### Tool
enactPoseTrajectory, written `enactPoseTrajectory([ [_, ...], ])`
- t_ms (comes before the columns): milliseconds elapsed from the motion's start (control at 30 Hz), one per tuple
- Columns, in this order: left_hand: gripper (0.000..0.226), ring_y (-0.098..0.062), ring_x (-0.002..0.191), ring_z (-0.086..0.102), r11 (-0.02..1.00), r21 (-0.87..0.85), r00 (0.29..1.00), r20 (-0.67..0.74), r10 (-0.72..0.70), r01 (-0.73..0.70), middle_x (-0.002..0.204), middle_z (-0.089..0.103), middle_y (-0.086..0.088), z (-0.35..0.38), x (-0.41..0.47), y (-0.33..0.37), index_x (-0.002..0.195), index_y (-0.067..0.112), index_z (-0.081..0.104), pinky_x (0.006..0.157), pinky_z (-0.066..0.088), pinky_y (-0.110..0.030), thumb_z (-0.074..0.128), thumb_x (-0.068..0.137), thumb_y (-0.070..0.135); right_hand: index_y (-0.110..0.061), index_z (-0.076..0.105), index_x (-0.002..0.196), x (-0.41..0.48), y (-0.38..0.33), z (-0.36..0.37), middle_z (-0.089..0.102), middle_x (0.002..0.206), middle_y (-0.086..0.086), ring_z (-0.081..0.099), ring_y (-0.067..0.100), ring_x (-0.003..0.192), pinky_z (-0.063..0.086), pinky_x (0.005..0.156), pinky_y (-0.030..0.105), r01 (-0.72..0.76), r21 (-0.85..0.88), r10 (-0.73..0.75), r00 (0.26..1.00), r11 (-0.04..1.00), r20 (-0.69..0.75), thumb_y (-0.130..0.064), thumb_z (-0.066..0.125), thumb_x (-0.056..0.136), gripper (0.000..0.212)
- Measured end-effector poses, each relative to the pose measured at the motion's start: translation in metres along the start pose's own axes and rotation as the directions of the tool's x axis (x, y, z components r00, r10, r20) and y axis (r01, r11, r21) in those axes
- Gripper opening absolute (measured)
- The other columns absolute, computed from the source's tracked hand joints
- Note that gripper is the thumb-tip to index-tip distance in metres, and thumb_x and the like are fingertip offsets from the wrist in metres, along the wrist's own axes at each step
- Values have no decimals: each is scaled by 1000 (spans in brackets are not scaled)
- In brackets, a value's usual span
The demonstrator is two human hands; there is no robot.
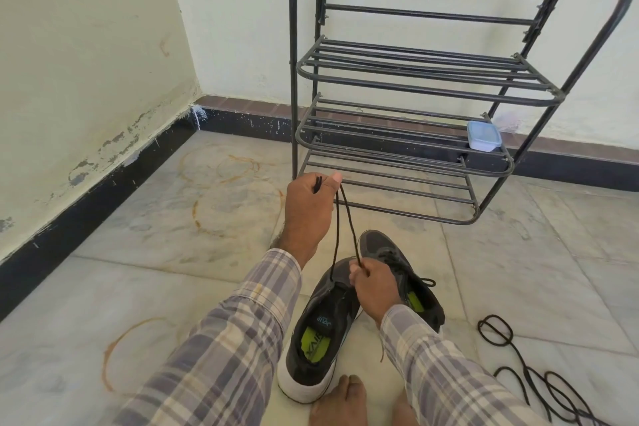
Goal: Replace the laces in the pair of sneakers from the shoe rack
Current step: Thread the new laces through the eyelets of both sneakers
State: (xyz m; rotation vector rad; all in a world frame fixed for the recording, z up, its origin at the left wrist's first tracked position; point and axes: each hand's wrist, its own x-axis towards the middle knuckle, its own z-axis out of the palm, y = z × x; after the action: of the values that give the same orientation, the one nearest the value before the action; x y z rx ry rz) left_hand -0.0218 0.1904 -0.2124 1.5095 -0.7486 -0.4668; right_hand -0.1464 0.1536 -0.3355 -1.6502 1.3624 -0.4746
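- On the tiled floor (145,245) just in front of the shoe rack (294,79) stand two dark grey sneakers side by side, toes pointing toward the rack.
- The near sneaker (321,325), white-soled with a green insole, sits a little farther from the rack than the far sneaker (397,266), which touches it on the right and is laced, its bow lying loose.
- A black lace (335,239) rises from the near sneaker's front eyelets in two taut strands toward the rack's lowest shelf.
- The left hand (307,214) is lifted just before that shelf and pinches both strands between thumb and fingers, the tips poking out above its knuckles.
- The right hand (373,287), fingers curled, pinches one strand low down over the sneakers.
- Both arms wear plaid sleeves (242,339); bare feet (340,398) rest behind the near sneaker's heel.
- Loose black laces (532,377) lie coiled on the floor, well to the right of the sneakers.
- A lidded plastic box (484,137) sits at the right end of the rack's middle shelf.
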Motion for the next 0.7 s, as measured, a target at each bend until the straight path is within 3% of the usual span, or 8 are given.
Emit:
enactPoseTrajectory([
  [100, 38, -15, 67, 47, 999, 35, 1000, 10, 9, -9, 69, 49, -5, 0, -1, -2, 86, -3, 62, 73, 56, -49, 59, 98, 33, -22, 51, 137, -4, -3, 1, 57, 129, -1, 54, 19, 124, 45, 106, 36, 21, 30, -22, 999, 999, 24, -20, 65, 92, 47],
  [167, 39, -12, 62, 44, 996, 68, 999, 21, 49, -50, 64, 46, -2, -2, 0, 1, 79, -1, 61, 64, 53, -43, 60, 97, 33, -22, 45, 142, -8, -9, -2, 52, 135, -2, 50, 17, 127, 43, 108, 35, 49, 147, -41, 997, 988, -59, -14, 65, 89, 57],
  [267, 40, -8, 54, 40, 941, 278, 978, 127, 163, -193, 57, 45, 6, -3, 0, 11, 63, 18, 52, 54, 35, -23, 58, 98, 37, -21, 53, 129, -12, -31, -13, 65, 115, 4, 62, 12, 102, 52, 89, 26, 139, 332, -96, 985, 933, -141, -11, 62, 90, 42],
  [400, 37, -8, 60, 47, 790, 551, 946, 305, 111, -270, 65, 52, 5, 1, 4, 18, 67, 22, 53, 53, 30, -23, 54, 99, 41, -15, 64, 105, -14, -71, -29, 66, 70, 9, 62, 18, 63, 54, 64, 29, 233, 404, -203, 972, 885, -115, -8, 58, 93, 15],
  [467, 34, -9, 63, 50, 759, 606, 953, 295, 64, -238, 69, 54, 5, -1, 5, 15, 73, 20, 56, 54, 31, -22, 52, 100, 40, -10, 68, 95, -14, -78, -36, 55, 63, 7, 52, 19, 57, 50, 51, 26, 237, 385, -187, 969, 892, -164, -12, 55, 98, 14],
  [533, 31, -12, 71, 56, 774, 609, 969, 245, 25, -174, 76, 60, 2, -7, 6, 11, 83, 15, 63, 60, 37, -22, 51, 102, 37, -13, 70, 95, -12, -73, -43, 54, 66, 4, 49, 16, 58, 47, 46, 23, 176, 362, -117, 977, 915, -178, -15, 49, 101, 21],
  [633, 26, -19, 82, 64, 878, 479, 988, 137, -69, -5, 88, 69, -7, -20, 5, -1, 88, 12, 66, 74, 47, -29, 53, 102, 30, -14, 69, 91, -13, -55, -48, 63, 84, 6, 56, 19, 66, 48, 48, 25, 37, 317, 1, 993, 948, -120, -15, 46, 100, 25],
  [700, 23, -21, 78, 63, 914, 399, 990, 71, -118, 80, 87, 71, -10, -26, 5, -14, 85, 13, 67, 73, 49, -33, 55, 100, 26, -10, 68, 92, -15, -41, -47, 59, 69, 5, 52, 17, 55, 45, 48, 27, -91, 332, 113, 993, 939, -47, -17, 45, 100, 26],
])
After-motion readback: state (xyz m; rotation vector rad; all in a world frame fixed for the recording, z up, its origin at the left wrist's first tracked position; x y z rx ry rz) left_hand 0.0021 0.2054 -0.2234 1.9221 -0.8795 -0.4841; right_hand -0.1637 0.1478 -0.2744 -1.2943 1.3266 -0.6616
